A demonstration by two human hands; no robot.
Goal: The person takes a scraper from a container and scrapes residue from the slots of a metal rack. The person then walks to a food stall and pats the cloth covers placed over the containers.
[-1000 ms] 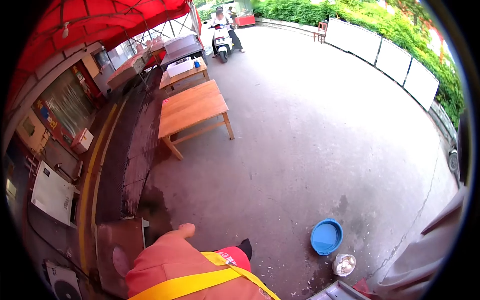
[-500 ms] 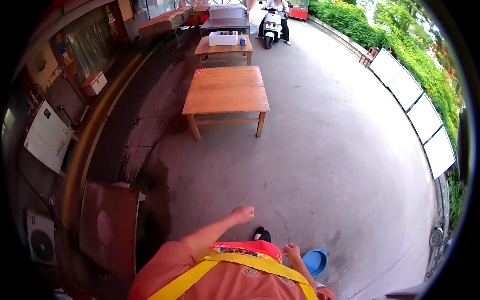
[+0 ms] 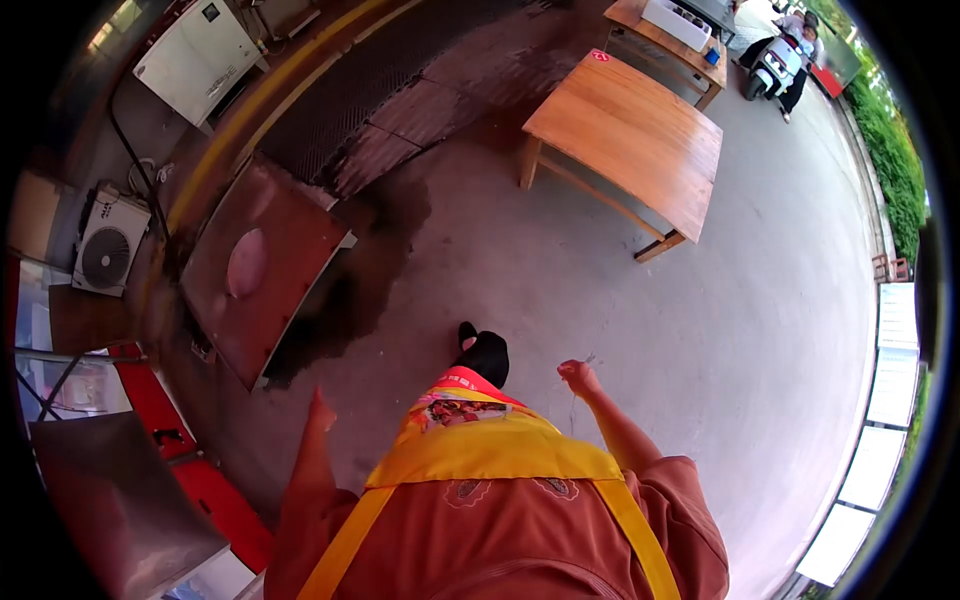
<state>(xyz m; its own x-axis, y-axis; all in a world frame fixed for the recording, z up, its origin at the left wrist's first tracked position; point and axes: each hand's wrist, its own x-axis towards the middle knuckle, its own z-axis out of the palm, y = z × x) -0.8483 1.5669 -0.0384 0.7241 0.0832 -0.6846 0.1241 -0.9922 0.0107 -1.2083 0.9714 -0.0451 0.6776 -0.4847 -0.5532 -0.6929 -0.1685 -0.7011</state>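
My left hand hangs over the ground at the left, near the low metal-topped table but apart from it. It is seen edge-on, so how its fingers are curled cannot be made out. My right hand is held out to the right of my body, fingers closed. Thin, pale, see-through strands show above and below these fingers; what they belong to is too fine to tell. Between the two arms lies the yellow apron with a red printed panel, worn over a brown shirt.
A wooden table stands ahead to the right, with a second wooden table behind it bearing a white box. A person sits on a white scooter farther off. Air-conditioner unit at left; white panels along the right.
The view has turned left, so the wooden tables and scooter now sit farther right. My left hand has swung out to the left, my right hand forward. The blue basin has left the view.
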